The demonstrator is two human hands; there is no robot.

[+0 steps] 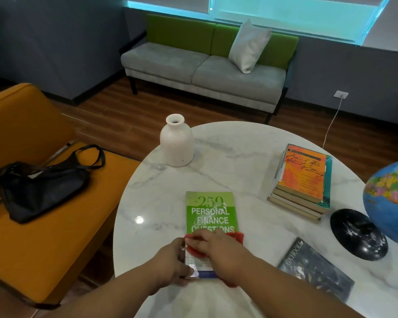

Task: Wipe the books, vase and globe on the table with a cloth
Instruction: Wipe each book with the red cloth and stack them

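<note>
At six o'clock on the bench (239, 157), the left hand (172, 262) pinches the green book (210, 214) by its near corner while the right hand (214, 251), its grip flat-fingered, presses the red cloth (238, 236) on the cover — if that pinch slackens, a hard stroke could skid the book.

Left, a black fabric bag (39, 187) lies on an orange upholstered chair (32, 249); top, a white pillow (249, 45) leans on a grey-and-green sofa (193, 67).

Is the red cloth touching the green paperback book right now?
Touching. The head view shows the right hand pressing the red cloth flat onto the lower cover of the green paperback book, with no gap showing.
</note>
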